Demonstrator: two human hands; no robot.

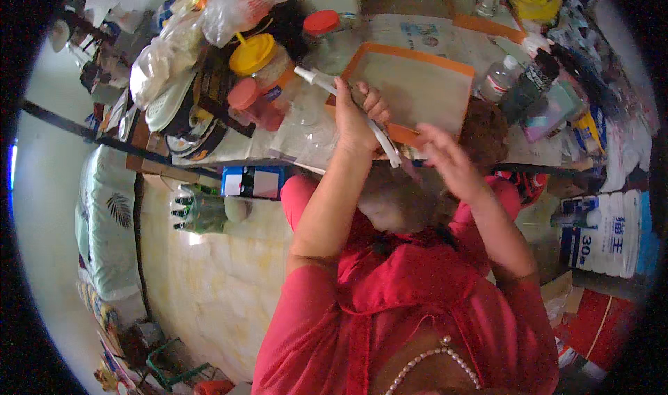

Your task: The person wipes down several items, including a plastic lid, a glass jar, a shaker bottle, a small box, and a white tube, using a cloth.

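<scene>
My left hand (360,115) is closed around a white tube (383,142) with a tapered nozzle (307,75) that points up and to the left. The tube's other end sticks out below the hand, at the table edge. My right hand (451,160) is blurred and beside it on the right, with its fingers apart and no thing visible in them. Under both hands, a grey-brown, fuzzy-looking mass (399,202) rests over my lap; what it is I cannot tell. Behind the hands lies an orange-edged tray or frame (409,55) with a pale middle.
Left on the table stand a yellow-lidded jar (253,55), a smaller pink-lidded jar (245,95) and plastic bags (156,71). A red-lidded jar (321,24) is farther back. To the right are a clear bottle (501,79) and a brown fuzzy bundle (484,134). Green bottles (201,209) stand on the floor.
</scene>
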